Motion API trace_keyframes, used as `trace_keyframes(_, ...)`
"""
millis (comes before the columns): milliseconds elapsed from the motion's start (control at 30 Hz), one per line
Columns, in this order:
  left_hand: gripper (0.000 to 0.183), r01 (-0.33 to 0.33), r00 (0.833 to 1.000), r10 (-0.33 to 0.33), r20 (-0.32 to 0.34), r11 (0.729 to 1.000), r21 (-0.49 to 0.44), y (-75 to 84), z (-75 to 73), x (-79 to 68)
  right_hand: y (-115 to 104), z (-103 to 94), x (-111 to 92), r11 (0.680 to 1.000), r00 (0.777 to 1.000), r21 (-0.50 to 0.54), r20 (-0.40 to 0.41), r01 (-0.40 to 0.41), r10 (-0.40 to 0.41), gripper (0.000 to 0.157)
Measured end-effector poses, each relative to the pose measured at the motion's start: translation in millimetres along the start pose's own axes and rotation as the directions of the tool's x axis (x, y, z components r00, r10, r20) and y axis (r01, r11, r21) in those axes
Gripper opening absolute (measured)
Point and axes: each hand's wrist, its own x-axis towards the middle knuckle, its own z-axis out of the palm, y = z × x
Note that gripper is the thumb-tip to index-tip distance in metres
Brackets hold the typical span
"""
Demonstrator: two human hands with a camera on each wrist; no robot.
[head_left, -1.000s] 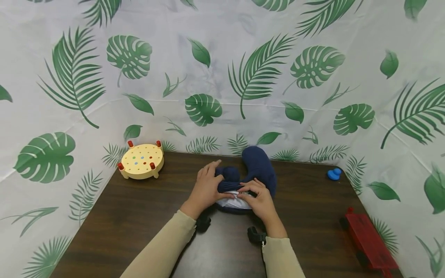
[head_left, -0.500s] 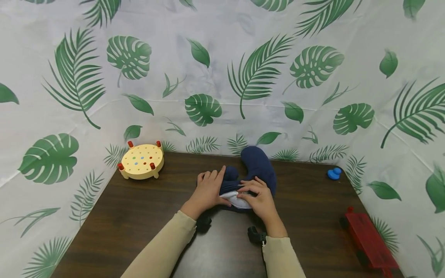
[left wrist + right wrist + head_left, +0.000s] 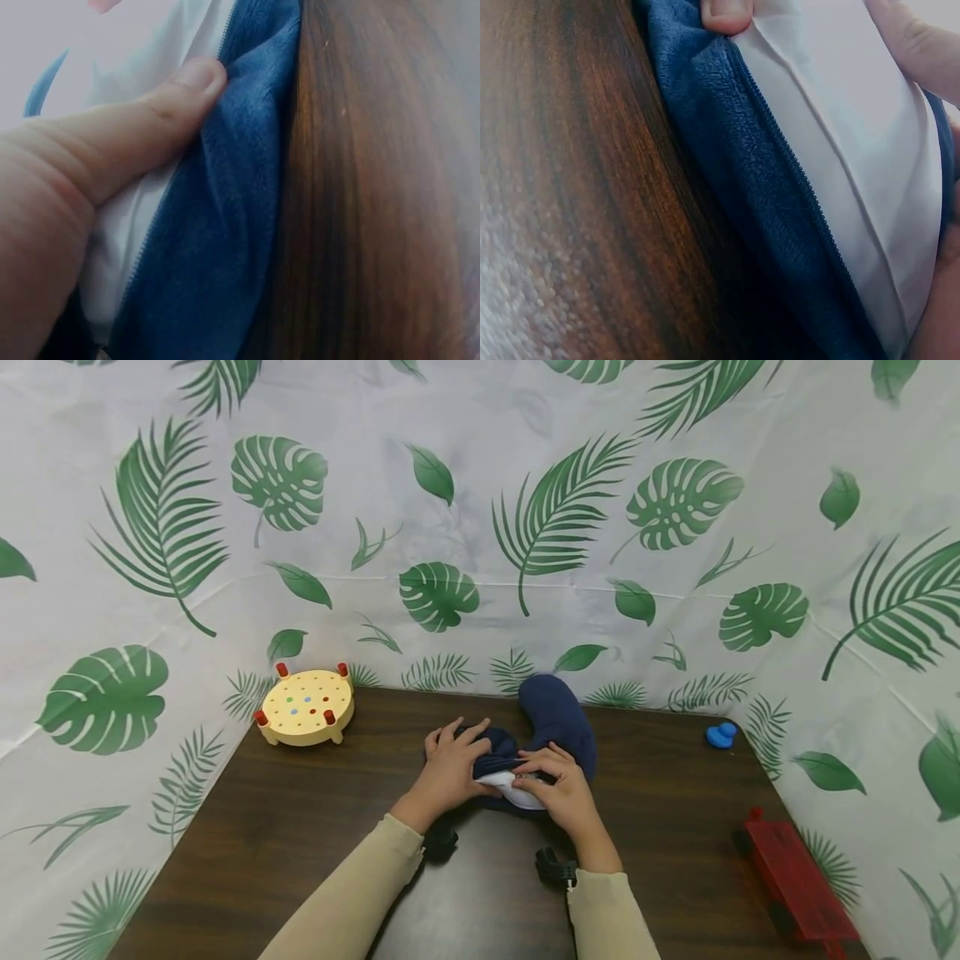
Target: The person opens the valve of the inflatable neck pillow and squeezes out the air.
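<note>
Navy neck pillow [image 3: 555, 714] lying on dark wood-grain tabletop [image 3: 300, 827], about midway between left and right edges and close to the far edge. One arm of its curve points toward the far edge; the zipped side faces the person. Zip [image 3: 802, 172] undone along the visible stretch, white inner fabric [image 3: 855, 142] exposed.

Left hand [image 3: 446, 772]: fingers spread over the left part of the pillow. Thumb extended across the white fabric, tip touching the toothed zip edge (left wrist view).

Right hand [image 3: 561, 785]: fingers bent, thumb and fingertips close together, pinching the pillow cover at the right end of the opening. Exact layer under the fingertips cannot be told.

Surroundings: cream round pegboard [image 3: 307, 702] with red-tipped legs at the far left corner, colored dots on its upper face. Small blue knob-shaped object [image 3: 722, 736] near the far right corner. Red toy wagon [image 3: 802, 881] along the right edge, dark wheels. Beige sleeves [image 3: 345, 893] on both arms; black wrist device [image 3: 555, 867] at the right wrist. White leaf-print cloth [image 3: 360, 485] behind the far edge.
</note>
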Motion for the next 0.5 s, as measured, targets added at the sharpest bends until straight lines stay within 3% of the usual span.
trace_keyframes(233,0.063,-0.032,0.999,0.032,-0.008,0.999,-0.039,-4.9,0.0,1.5,-1.5,0.3,1.6,1.000,1.000,0.012,-0.006,0.014,-0.014,0.023)
trace_keyframes(500,0.071,-0.017,1.000,0.018,0.016,0.996,-0.089,-7.7,1.9,3.0,-2.1,-1.4,1.0,1.000,1.000,-0.006,0.019,-0.003,0.003,0.018)
